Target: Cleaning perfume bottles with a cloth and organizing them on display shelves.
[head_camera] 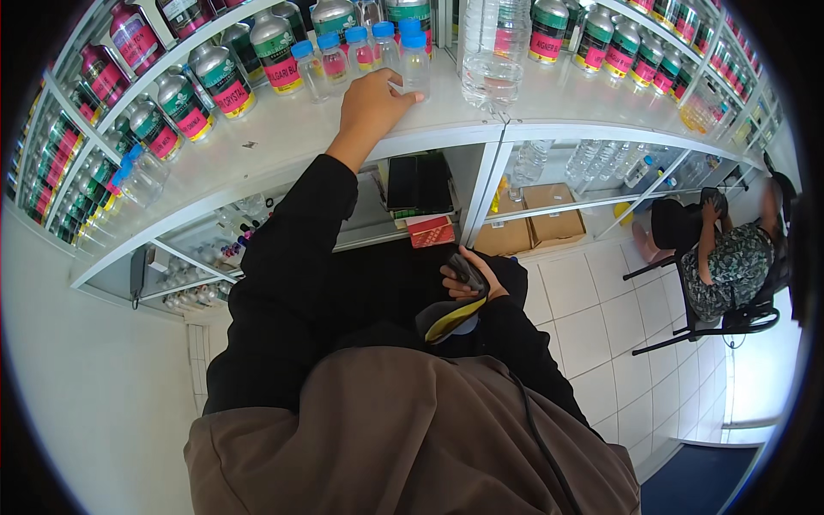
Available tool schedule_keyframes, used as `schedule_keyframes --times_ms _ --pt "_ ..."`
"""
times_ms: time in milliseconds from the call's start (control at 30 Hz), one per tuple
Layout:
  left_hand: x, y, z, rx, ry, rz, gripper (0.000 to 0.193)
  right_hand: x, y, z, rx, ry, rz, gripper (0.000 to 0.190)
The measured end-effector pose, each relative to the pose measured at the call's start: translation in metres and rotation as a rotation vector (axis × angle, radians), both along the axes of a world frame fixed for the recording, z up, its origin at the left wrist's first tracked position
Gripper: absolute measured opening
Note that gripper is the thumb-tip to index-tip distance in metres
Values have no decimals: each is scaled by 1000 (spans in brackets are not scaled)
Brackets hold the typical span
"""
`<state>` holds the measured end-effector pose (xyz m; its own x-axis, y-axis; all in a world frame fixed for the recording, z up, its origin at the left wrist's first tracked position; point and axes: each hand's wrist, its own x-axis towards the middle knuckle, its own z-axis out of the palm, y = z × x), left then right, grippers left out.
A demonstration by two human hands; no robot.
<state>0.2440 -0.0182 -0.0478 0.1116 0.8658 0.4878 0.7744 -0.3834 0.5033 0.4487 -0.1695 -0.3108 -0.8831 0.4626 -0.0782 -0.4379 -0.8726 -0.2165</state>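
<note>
My left hand (380, 106) reaches onto the white shelf (444, 119), its thumb and fingers spread beside a small clear plastic bottle with a blue cap (415, 69); whether they touch it cannot be told. More blue-capped bottles (313, 74) stand in a group just behind and left of the hand. Close to my lap, my right hand (476, 277) is closed around a dark cloth-like item with a yellow edge (460, 309). Silver bottles with green and pink labels (277, 51) line the shelf behind. A large clear plastic bottle (492, 71) stands to the right of my left hand.
Below the shelf are cabinets with a stack of dark books or boxes (418, 187), a red box (430, 232), cardboard boxes (550, 199) and clear bottles (586, 158). At the far right, a person (734, 267) sits on a black chair. Blue-capped bottles (138, 177) stand on the left.
</note>
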Motion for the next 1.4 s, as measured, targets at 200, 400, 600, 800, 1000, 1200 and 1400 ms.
schedule_keyframes --times_ms 200,400,600,800,1000,1200,1400 --pt "3 12 -2 31 17 20 46 1 2 -2 25 18 -4 57" --pt "6 13 -3 28 54 66 45 2 2 -1 19 36 0 56" --pt "8 11 -3 43 104 107 42 0 1 -1 10 40 -17 56" --pt "8 11 -4 53 123 118 41 0 2 0 -6 55 2 55" --pt "9 11 -5 57 136 140 40 -1 4 1 26 20 22 58" --pt "9 11 -6 76 142 136 39 0 3 1 12 30 18 58" --pt "8 11 -7 78 147 148 38 1 2 3 10 38 20 58"
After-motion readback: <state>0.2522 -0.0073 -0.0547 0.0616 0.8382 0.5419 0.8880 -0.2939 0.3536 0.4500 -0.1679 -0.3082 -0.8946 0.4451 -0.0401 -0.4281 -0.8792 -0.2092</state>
